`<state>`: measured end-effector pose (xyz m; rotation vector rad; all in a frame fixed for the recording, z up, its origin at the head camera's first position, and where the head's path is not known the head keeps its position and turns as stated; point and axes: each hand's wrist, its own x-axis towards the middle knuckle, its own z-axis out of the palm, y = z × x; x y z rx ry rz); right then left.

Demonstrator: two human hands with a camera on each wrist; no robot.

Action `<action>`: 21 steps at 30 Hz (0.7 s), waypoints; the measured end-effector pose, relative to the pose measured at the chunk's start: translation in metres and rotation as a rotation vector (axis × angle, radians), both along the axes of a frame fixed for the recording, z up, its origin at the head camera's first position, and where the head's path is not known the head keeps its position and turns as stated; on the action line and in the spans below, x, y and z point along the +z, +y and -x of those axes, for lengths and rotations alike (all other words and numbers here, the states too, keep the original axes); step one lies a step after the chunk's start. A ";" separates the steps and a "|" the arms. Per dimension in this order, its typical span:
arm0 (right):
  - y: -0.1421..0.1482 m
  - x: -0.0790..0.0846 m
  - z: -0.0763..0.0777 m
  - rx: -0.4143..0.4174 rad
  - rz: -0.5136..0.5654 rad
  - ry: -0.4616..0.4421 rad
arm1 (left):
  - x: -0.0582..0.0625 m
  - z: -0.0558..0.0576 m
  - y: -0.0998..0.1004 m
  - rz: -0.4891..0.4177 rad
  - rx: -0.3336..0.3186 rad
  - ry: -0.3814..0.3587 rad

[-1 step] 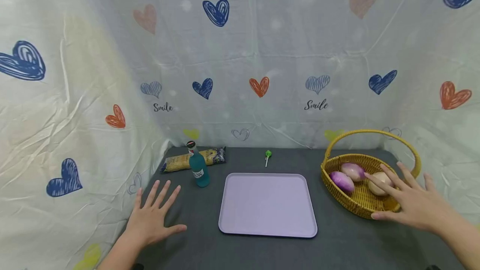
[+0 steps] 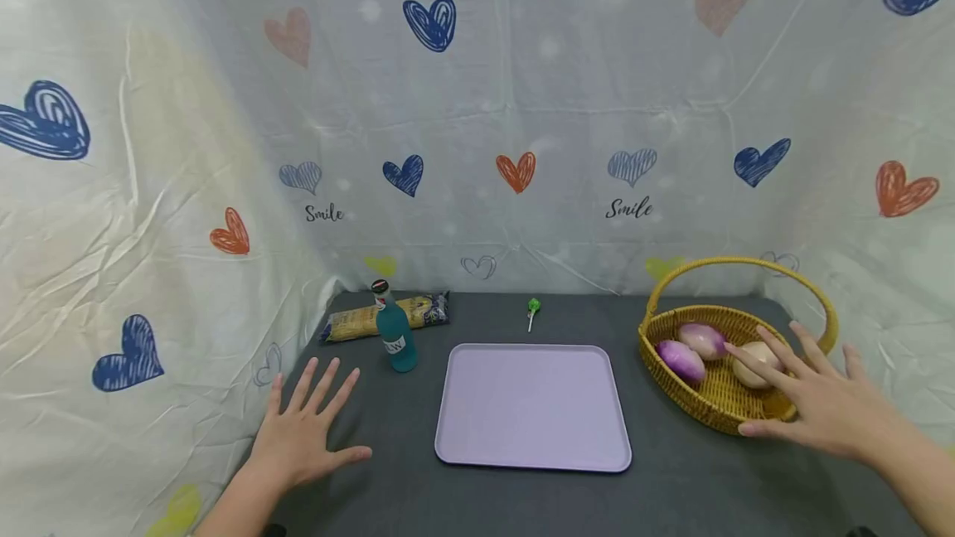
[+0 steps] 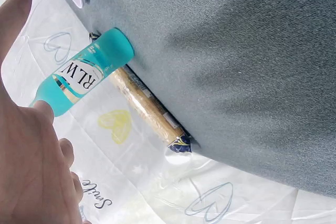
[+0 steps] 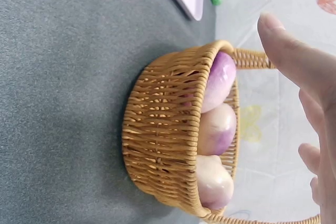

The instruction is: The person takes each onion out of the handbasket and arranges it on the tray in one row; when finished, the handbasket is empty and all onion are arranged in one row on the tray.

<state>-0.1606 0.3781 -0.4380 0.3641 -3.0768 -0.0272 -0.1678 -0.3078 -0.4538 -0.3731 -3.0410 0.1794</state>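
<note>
The person's left hand (image 2: 298, 442) hangs over the near left of the grey cloth-covered desk (image 2: 477, 504), fingers spread and holding nothing. The right hand (image 2: 821, 404) hovers over the near right side of a yellow-brown woven wicker basket (image 4: 163, 129), its fingers also spread, with nothing gripped; whether the thumb touches the basket's handle is unclear.

Inside the basket lie 3 rounded, glossy purple-and-white vegetables (image 4: 216, 129). Reaching them well likely calls for dipping the fingers under the arched handle and pinching 1 vegetable by its sides, clear of the rim. Their smooth skins could slip.

Left of the basket, the flat pale lilac rectangular tray (image 2: 533, 408) has bare desk on both sides and in front, giving a low path between hands. A teal bottle with a white label (image 2: 395, 334) stands upright beyond the left hand; a low grip seems safest against tipping. Behind it lies a long yellow-and-navy packet (image 2: 361, 321), and beyond the tray a green lollipop (image 2: 533, 305). The heart-printed white curtain (image 2: 567, 123) bounds the far edge, limiting room there.
</note>
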 end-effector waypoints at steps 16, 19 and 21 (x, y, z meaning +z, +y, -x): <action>-0.007 0.008 0.009 0.073 0.103 -0.007 | -0.005 0.001 0.006 -0.068 -0.014 -0.029; -0.004 0.011 0.015 0.107 0.222 -0.031 | -0.012 0.006 0.012 -0.129 -0.026 -0.054; -0.001 0.012 0.021 0.125 0.319 -0.046 | -0.018 0.011 0.018 -0.183 -0.033 -0.093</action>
